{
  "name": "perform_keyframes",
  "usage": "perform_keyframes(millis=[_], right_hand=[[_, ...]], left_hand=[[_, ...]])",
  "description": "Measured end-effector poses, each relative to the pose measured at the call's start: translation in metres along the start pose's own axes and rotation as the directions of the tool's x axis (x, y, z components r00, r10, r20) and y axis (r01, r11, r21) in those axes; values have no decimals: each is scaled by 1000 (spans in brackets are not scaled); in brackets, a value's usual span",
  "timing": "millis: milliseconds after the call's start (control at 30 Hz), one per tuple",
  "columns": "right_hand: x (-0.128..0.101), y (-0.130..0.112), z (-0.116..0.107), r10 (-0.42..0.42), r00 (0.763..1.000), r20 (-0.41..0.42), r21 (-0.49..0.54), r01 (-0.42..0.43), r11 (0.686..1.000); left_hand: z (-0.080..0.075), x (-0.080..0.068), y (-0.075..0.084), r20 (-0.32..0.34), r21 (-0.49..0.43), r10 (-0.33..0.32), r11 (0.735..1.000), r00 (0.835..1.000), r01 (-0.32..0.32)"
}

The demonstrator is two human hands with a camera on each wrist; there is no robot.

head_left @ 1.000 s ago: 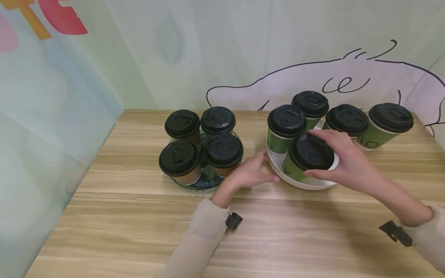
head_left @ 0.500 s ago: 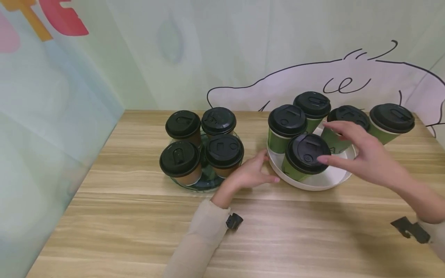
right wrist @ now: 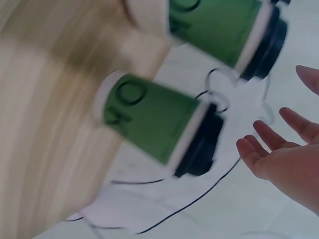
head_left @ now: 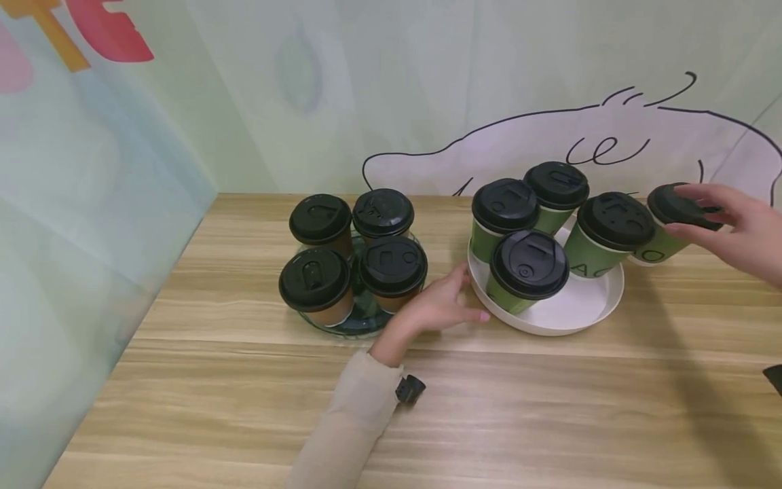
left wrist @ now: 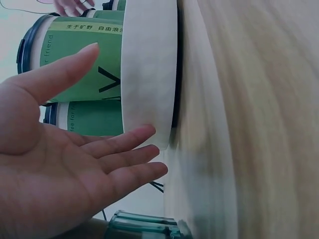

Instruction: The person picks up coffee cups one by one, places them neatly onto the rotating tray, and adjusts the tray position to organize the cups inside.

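Several green paper cups with black lids stand in a round white tray (head_left: 586, 309), the front cup (head_left: 528, 268) nearest me. My left hand (head_left: 442, 302) lies at the tray's left side, fingers extended; the left wrist view shows its fingertips right at the tray wall (left wrist: 148, 74). Outside the tray, to its right, stands one more green cup (head_left: 660, 241). My right hand (head_left: 736, 227) reaches to this cup's lid, thumb and fingers spread and overlapping it in the head view. In the right wrist view a gap shows between the hand (right wrist: 289, 154) and that cup (right wrist: 149, 119).
To the left, a clear glass dish (head_left: 360, 329) bears several brown cups with black lids (head_left: 314, 278), close to my left forearm. A printed backdrop (head_left: 427, 88) rises behind the wooden table's (head_left: 458, 421) back edge.
My right hand has let go of the front green cup in the tray and moved right to the lone cup. The front cup sits slightly further left. My left hand has stayed in place.
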State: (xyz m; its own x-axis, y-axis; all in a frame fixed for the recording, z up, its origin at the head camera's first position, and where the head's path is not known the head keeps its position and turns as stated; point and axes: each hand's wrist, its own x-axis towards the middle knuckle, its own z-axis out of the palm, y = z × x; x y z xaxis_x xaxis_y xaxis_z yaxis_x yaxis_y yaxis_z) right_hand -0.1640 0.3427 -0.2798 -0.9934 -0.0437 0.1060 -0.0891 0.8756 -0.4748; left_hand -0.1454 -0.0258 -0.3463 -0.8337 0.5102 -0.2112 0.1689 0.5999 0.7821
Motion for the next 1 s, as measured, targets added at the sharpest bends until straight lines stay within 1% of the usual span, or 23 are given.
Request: perform_keyframes(millis=[67,133,200,267,300,333,400,433,500,533,567,600,633,667,700,833,900,967,1000], right_hand=[[9,33,6,-25,998,-52,8,26,1000],[16,54,7,-19,999,-51,20,20,1000],[23,73,9,-21,998,-64,1,21,1000],[23,65,5,-2,999,-33,-8,2,1000],[33,84,8,12,1000,-14,-35,-12,999],[38,96,10,15,1000,-26,-63,-17,998],[43,109,13,25,999,-33,-103,-28,994],[45,110,12,42,999,-17,-118,-43,992],[51,124,16,74,997,-30,-140,-77,987],[42,101,12,82,996,-21,-136,-84,987],[38,89,9,88,996,-5,-129,-88,988],[36,82,9,96,995,-4,-126,-96,987],[33,72,7,105,994,15,-117,-103,988],[32,68,7,109,994,13,-107,-107,989],[32,63,7,129,991,19,-99,-127,987],[32,59,9,160,987,23,-75,-158,985],[36,63,11,195,981,20,-74,-193,978],[39,67,11,170,985,41,-67,-167,984],[42,73,13,174,984,40,-66,-171,983]], left_hand=[[0,0,0,3,5,-1,1000,1000,1],[0,0,-1,3,10,-3,1000,1000,3],[1,1,-2,3,14,-2,1000,1000,2],[1,1,-2,3,9,3,1000,1000,-3],[1,1,-2,2,4,7,1000,1000,-7],[1,1,-2,3,1,6,1000,1000,-6],[0,1,-2,5,-8,4,1000,1000,-4],[0,1,-1,6,-13,2,1000,1000,-2],[0,1,-1,6,-16,0,1000,1000,0],[0,1,0,7,-16,-3,1000,1000,3],[0,1,-1,7,-17,-3,1000,1000,3],[0,1,0,7,-15,-4,1000,1000,4],[0,1,-1,8,-15,-4,1000,1000,4],[0,1,-1,7,-11,-5,1000,1000,5],[0,1,-1,9,-10,-3,1000,1000,3],[1,1,-1,13,-1,2,1000,1000,-2],[1,1,-1,15,5,1,1000,1000,-1],[2,1,-2,13,14,-5,1000,1000,5],[2,1,-1,14,15,-7,1000,1000,7]])
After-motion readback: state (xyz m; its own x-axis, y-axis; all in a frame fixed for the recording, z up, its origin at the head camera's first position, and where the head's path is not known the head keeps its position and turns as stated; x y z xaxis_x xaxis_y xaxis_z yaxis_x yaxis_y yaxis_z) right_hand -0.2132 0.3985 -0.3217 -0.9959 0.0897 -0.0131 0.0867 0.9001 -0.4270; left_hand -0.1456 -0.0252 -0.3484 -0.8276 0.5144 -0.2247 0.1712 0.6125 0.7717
